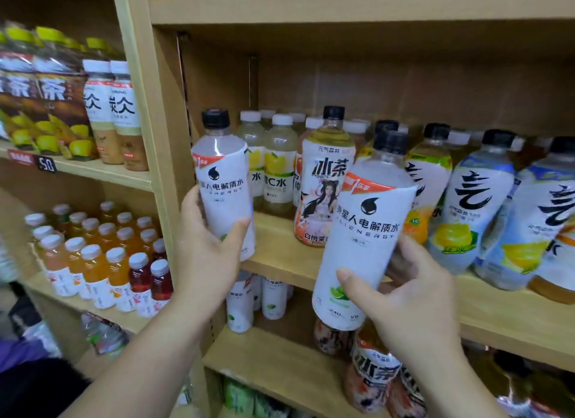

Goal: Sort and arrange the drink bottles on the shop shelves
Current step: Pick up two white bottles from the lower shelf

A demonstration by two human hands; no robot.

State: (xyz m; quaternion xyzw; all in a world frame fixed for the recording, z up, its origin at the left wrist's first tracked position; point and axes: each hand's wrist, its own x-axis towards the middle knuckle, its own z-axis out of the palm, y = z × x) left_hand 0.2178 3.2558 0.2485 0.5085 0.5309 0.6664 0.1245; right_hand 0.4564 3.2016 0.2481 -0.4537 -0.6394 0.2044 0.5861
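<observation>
Curling round the lower half of the left clear plastic bottle (pixel 222 181) (black cap, white wrap label with black print and an orange-red band), the left grip (pixel 205 255) holds it upright at the left end of the pale wooden shelf (pixel 280 255); whether its base rests there I cannot tell. The right grip (pixel 413 296) clasps a matching right bottle (pixel 364 231), slightly tilted, nearer than the shelf edge, thumb across its label.

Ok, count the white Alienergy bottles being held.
2. The left hand grips the left bottle; the right hand grips the right bottle. Similar bottles on the lower shelf are partly hidden.
</observation>
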